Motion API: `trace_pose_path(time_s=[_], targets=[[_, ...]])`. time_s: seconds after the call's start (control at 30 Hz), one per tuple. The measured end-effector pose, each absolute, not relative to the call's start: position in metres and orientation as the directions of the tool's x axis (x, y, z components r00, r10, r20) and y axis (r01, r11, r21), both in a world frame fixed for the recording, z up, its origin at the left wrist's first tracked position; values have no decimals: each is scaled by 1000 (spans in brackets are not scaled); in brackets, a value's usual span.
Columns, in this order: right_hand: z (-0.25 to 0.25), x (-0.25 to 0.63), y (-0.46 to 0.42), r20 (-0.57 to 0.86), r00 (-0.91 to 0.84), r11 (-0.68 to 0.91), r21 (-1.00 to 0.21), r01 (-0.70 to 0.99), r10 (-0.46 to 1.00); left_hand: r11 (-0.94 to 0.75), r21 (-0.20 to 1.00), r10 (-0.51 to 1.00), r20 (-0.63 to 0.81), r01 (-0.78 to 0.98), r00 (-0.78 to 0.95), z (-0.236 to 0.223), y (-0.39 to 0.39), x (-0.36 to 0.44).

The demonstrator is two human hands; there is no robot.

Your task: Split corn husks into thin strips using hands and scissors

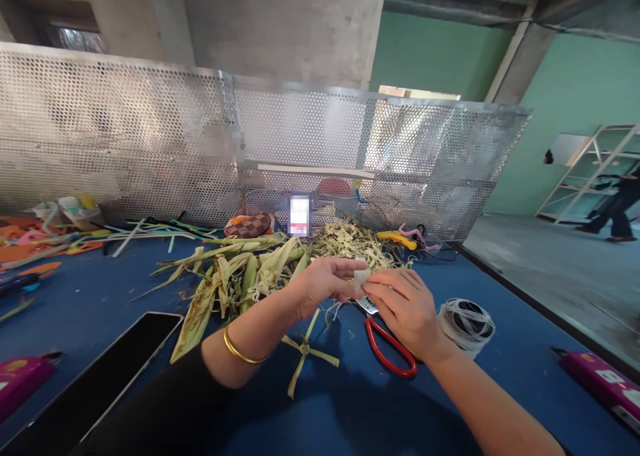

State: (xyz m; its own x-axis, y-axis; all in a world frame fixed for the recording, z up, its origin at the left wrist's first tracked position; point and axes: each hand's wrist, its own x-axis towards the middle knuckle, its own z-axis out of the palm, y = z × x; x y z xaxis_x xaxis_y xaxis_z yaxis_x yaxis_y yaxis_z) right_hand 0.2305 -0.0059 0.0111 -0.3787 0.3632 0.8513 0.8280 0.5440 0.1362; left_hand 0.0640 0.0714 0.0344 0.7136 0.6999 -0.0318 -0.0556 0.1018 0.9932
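Observation:
My left hand (327,284), with a gold bangle on the wrist, grips a small whitish, thin piece (361,277) between thumb and fingers. My right hand (405,303) meets it from the other side, its fingertips closed on the piece's right edge. Whether the piece is husk or something else, I cannot tell. Red-handled scissors (393,349) lie just below my right hand, their blades partly hidden. On the table under my left forearm rests a cross of folded husk strips (305,349). Behind my hands spread green-yellow corn husks (245,279).
Shredded husk (345,239) is heaped at the back, near a yellow-handled tool (397,239). A roll of whitish twine (467,326) sits to the right. A phone (115,369) and magenta devices (600,379) flank me. A perforated metal screen (310,129) bounds the blue table; a person (620,203) stands beyond.

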Motion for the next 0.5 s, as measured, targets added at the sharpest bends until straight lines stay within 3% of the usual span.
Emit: trace_pose_path(time_s=[0.3, 0.5], targets=[[15, 230, -8, 858, -364, 512, 143, 847, 363, 89, 986, 807, 12, -143, 590, 29, 68, 70], [13, 231, -6, 845, -276, 514, 1, 858, 459, -86, 991, 833, 127, -101, 538, 31, 63, 72]])
